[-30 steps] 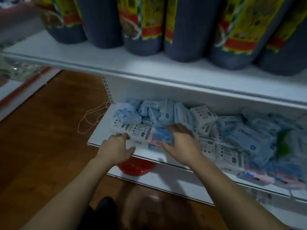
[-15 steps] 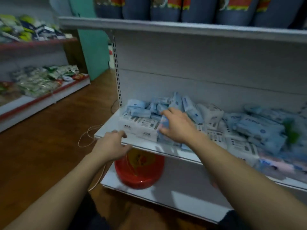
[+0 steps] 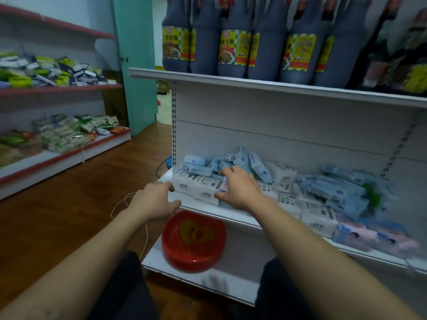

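Work in hand: squaring up the tissue packs at the left end of the lower shelf (image 3: 233,214), judged from where both hands sat.
Right hand (image 3: 240,191): laid palm-down on the heap, fingers (image 3: 231,173) spread apart and fairly straight, thumb stretched left against the front white pack; clamped on nothing that showed.
Left hand (image 3: 153,202): parked at the shelf's front lip, fingers loosely curled and a little apart, tips just beside the left corner of the white packs, holding nothing.
White packs (image 3: 201,189): two side by side at the front left corner of the shelf, printed side up, long axis running left to right along the lip.
Blue packs (image 3: 199,169): piled loose behind the white ones, tilted every which way, close to the back panel.
Key relation: white packs caught between the two hands, to the right of the left fingertips and to the left of the right thumb, partly under that palm. Right hand the nearer, already touching; left just short, off the corner.
Next move, at a guess: called for a short slide rightward by the left hand to meet that corner, then a squeeze along the long axis.
Risk: front edge right there, with a red basin (image 3: 194,241) on the bottom shelf beneath.
Overhead: dark bottles (image 3: 228,42) ranked on the upper shelf.
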Motion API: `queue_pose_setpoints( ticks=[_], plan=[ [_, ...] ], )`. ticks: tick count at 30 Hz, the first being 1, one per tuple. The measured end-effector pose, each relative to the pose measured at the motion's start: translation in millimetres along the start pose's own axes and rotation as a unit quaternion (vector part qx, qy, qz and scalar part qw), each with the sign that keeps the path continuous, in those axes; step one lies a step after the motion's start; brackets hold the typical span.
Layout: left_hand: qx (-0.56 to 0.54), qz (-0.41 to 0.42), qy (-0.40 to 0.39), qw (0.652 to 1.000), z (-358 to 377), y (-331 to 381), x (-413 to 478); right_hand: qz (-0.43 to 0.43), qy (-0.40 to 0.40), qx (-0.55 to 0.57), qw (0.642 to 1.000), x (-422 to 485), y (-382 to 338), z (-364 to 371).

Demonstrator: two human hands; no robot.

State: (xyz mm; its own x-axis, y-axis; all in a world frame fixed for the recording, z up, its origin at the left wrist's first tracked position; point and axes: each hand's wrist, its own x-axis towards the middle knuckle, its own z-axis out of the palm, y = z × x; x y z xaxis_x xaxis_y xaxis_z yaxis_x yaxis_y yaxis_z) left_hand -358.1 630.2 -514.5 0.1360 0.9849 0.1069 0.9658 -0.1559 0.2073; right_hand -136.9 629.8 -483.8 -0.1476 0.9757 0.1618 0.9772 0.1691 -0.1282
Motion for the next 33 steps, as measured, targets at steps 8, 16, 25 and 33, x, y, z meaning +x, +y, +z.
queue_pose_setpoints(
  ticks=[8,16,25,33],
  plan=[
    [0.013,-0.035,0.008,0.999,-6,2,-1,-0.024,-0.022,0.026,0.999,14,2,12],
    [-0.050,-0.032,-0.017,0.998,43,2,55,-0.049,-0.048,0.058,0.996,67,-11,76],
    [-0.075,-0.061,-0.005,0.995,86,-36,134,0.000,-0.024,0.098,0.995,136,-2,116],
    [-0.142,-0.025,0.068,0.987,81,-41,227,0.053,-0.005,0.115,0.992,192,7,124]
  ],
)
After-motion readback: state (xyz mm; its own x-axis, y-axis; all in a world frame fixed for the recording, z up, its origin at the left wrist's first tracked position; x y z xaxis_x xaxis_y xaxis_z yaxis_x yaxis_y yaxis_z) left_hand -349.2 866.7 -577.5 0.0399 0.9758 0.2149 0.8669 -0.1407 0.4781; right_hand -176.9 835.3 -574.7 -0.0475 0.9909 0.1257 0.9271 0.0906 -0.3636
